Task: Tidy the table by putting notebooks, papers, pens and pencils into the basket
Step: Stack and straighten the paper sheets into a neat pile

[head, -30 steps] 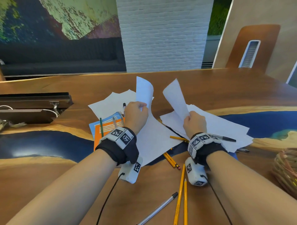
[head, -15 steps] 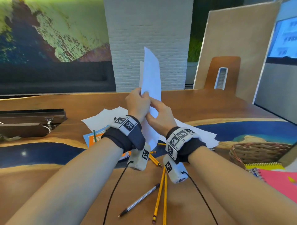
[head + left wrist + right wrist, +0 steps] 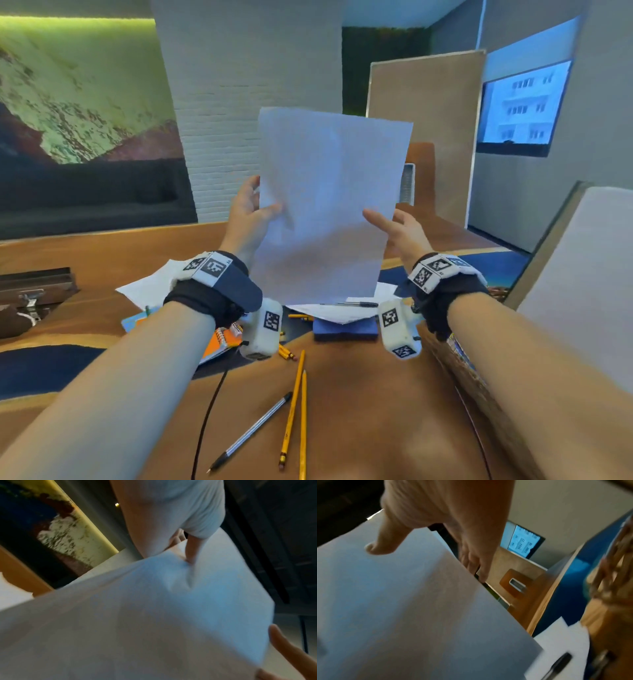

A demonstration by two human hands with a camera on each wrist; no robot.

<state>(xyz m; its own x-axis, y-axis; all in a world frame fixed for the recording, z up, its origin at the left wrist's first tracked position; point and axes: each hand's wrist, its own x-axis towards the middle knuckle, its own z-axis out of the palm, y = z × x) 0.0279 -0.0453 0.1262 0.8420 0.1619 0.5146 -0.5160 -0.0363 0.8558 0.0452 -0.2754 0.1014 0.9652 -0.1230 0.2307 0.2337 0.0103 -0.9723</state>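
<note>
A thin stack of white papers (image 3: 329, 205) stands upright in the air in front of me. My left hand (image 3: 257, 205) pinches its left edge, and the thumb (image 3: 190, 553) dents the sheet. My right hand (image 3: 390, 219) is at the right edge, with the thumb (image 3: 375, 547) lying on the front face and straight fingers (image 3: 476, 563) behind. More papers (image 3: 147, 291), an orange notebook (image 3: 219, 342), a blue notebook (image 3: 342, 330), a black pen (image 3: 352, 304), two yellow pencils (image 3: 291, 411) and a clear pen (image 3: 250, 431) lie on the table. The wicker basket (image 3: 611, 568) is on the right, blurred.
A dark wooden case (image 3: 34, 291) sits at the table's left edge. A tilted grey board (image 3: 582, 274) rises on the right beside my right arm. More pencils (image 3: 286, 353) lie under my left wrist. Bare wood (image 3: 376, 411) lies in front of me.
Each hand lifted a sheet off the table and the two were brought together. The stack now faces me, raised higher, with my hands apart at its side edges.
</note>
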